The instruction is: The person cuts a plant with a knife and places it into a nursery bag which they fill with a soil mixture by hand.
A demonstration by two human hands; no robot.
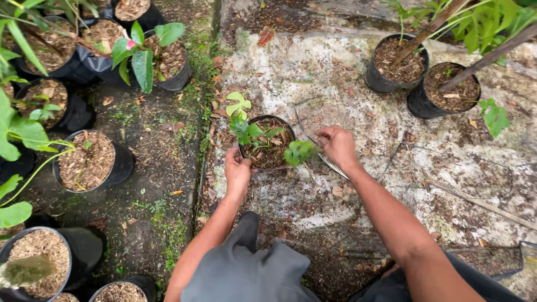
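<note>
Fingers [244, 161] of the left hand [237, 173] curl around the near left rim of a small black pot [267, 142], gripping its edge. That pot stands on a pale, stained concrete slab [335, 72] strewn with dry leaf litter, directly in front of the person, and holds dark soil and a young plant with green lobed leaves [241, 117]. On the other side of the pot, the right hand [337, 144] is closed, its fingers bent in by the pot's right rim next to a cluster of leaves [299, 151]; a thin ribbed tool [333, 165] shows under this hand, and whether the fingers clamp it cannot be told. Both forearms reach forward over the person's grey-clad knees [246, 271]. Farther back on the slab, to the right, two larger black pots [422, 78] stand just beside each other, each with a slanting brown stem rising from brown mulch. Left of the slab lies darker, mossy ground [162, 168] with a group of black pots [92, 159] filled with wood chips, several bearing broad green leaves [142, 56].
</note>
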